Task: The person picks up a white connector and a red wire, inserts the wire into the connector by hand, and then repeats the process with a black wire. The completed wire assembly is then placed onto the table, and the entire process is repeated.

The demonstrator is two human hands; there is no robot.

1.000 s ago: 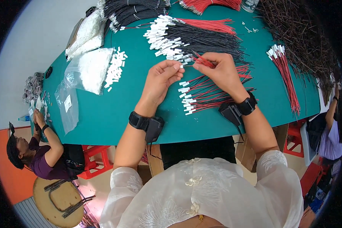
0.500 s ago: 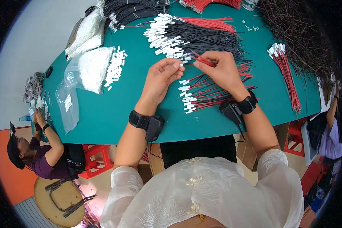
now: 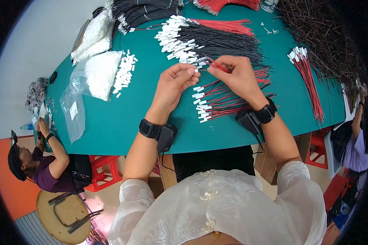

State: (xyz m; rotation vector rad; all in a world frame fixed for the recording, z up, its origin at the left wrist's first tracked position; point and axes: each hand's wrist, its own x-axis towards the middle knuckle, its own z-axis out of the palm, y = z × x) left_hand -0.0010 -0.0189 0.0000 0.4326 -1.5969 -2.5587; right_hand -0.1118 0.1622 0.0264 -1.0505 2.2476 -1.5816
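Above the green table, my left hand [image 3: 177,81] pinches a small white connector housing [image 3: 196,70] between thumb and forefinger. My right hand [image 3: 235,73] is closed on several red wires [image 3: 219,67], and its thumb and forefinger hold a wire end against the housing. Whether that end sits inside the housing is too small to tell. Under and beside my right hand lie red and black wires with white connectors [image 3: 203,107] on one end. Beyond both hands spreads a larger pile of black and red wires [image 3: 221,38] with white connectors.
Loose white housings [image 3: 124,75] spill beside a clear bag of them [image 3: 103,72] on the green table [image 3: 151,136]. Right of me lie a finished-looking red bundle [image 3: 307,83] and a heap of dark wires [image 3: 323,38]. A co-worker [image 3: 45,163] sits at the left.
Hardly anything differs. My right fingertips have shifted slightly left toward the white housing, and the red wires in that hand have tilted a little.
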